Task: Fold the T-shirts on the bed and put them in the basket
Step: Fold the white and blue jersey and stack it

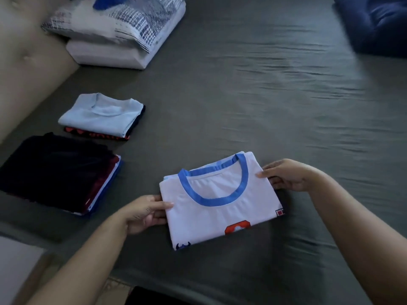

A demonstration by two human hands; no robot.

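A folded white T-shirt (217, 208) with a blue collar and an orange badge lies near the front of the grey-green bed (264, 95). My left hand (144, 213) grips its left edge, thumb on top and fingers under. At the right edge, my right hand (286, 176) pinches the shirt the same way. To the left lie two piles of folded shirts: a light blue one on top of a dark one (103, 116), and a dark stack with maroon and blue layers (59, 172). No basket is in view.
Folded white and blue-patterned bedding (119, 34) sits at the back left. A dark blue cushion (374, 25) lies at the back right. A beige padded headboard (26, 62) runs along the left side. The bed's front edge is near my arms.
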